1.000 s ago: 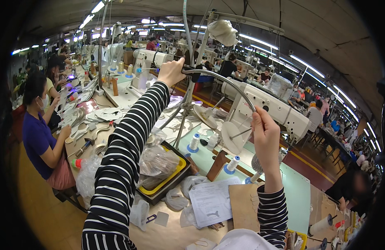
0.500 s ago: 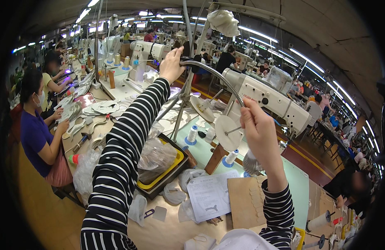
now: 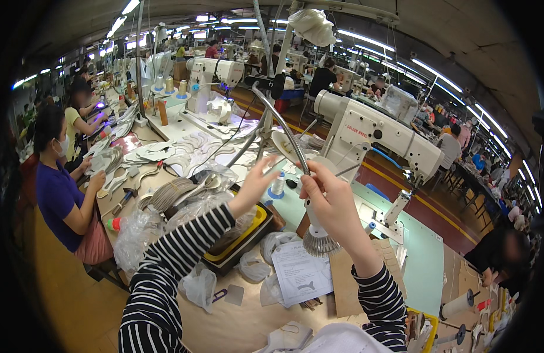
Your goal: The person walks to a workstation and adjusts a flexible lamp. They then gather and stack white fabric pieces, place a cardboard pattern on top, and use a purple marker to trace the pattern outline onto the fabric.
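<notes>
We see one white sewing machine [image 3: 375, 132] over the table, one gooseneck lamp [image 3: 317, 238] before it. Our right hand [image 3: 334, 203] is clamped around the lamp's neck; our left hand [image 3: 254, 185], fingers spread apart, holds nothing beside one thread spool [image 3: 277, 185].

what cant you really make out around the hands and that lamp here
- Head view: the right hand covers the gooseneck lamp where neck meets head, so the grip is hidden.
- Left hand: whether its fingertips touch the neck is unclear.
- Paper sheet: print too small.
- Yellow tray: contents hidden by the left sleeve and plastic bags.
</notes>
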The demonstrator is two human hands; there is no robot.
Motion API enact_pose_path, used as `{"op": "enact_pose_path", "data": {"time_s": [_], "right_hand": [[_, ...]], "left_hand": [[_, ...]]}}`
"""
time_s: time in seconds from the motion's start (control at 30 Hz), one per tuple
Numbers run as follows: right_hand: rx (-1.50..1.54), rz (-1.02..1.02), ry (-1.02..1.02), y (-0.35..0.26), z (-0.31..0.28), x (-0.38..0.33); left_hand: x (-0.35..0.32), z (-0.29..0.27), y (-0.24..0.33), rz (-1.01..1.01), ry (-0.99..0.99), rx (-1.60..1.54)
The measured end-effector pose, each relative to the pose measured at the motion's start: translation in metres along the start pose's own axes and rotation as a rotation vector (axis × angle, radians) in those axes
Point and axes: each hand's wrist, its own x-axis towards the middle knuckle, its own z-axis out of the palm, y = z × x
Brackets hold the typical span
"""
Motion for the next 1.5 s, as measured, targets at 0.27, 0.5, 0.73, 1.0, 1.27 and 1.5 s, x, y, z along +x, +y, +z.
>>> {"op": "enact_pose_path", "data": {"time_s": [0.27,0.5,0.73,1.0,1.27,1.5], "right_hand": [[0.06,0.091,-0.017,0.013,-0.001,-0.003],[0.077,0.062,0.124,0.032,-0.022,-0.021],[0.176,0.347,0.165,0.022,-0.069,-0.145],[0.034,0.635,0.3,-0.004,-0.097,-0.271],[0.108,0.732,0.544,-0.023,-0.106,-0.369],[0.217,0.825,0.672,-0.018,-0.096,-0.411]], "left_hand": [[-0.08,0.036,0.035,-0.123,-0.516,-0.4],[-0.082,0.049,0.046,0.038,-0.45,-0.14],[-0.083,0.047,0.04,-0.093,-0.515,-0.229],[-0.08,0.077,0.067,-0.102,-0.474,-0.321],[-0.088,0.073,0.071,-0.165,-0.363,-0.41],[-0.119,0.045,0.053,-0.197,-0.091,-0.349]]}}
